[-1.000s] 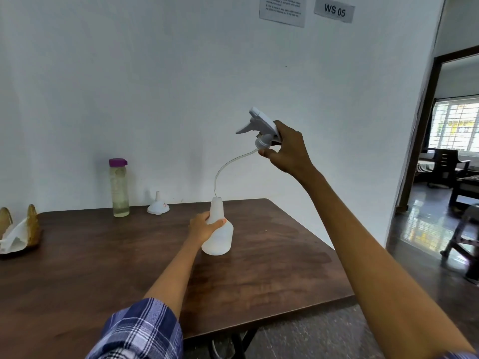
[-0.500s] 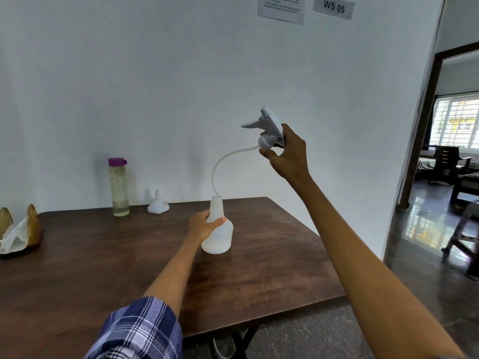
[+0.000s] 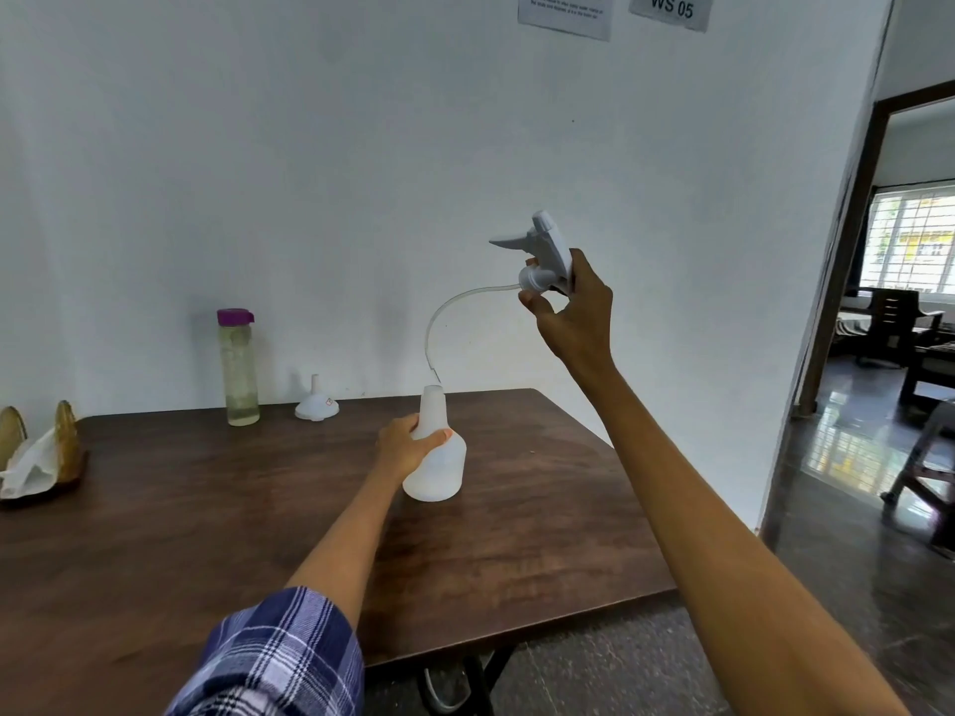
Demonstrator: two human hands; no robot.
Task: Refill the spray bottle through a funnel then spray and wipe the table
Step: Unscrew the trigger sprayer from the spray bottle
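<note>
Sprayer head lifted free, bottle mouth now open.

On the table [image 3: 206,534], water bottle [image 3: 237,369] and funnel [image 3: 316,403] wait at the back; the left hand [image 3: 408,447] grips the spray bottle [image 3: 436,467] by its neck, while the right hand [image 3: 573,312] pinches the trigger head [image 3: 542,255], whose dip tube [image 3: 439,328] has just cleared the neck, ready for the funnel.

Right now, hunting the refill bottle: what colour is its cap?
Purple cap, seen in the head view.

Bottle [image 3: 436,457] mid-table [image 3: 206,534] — funnel [image 3: 316,404] behind-left, napkin holder [image 3: 39,457] at far left
</note>
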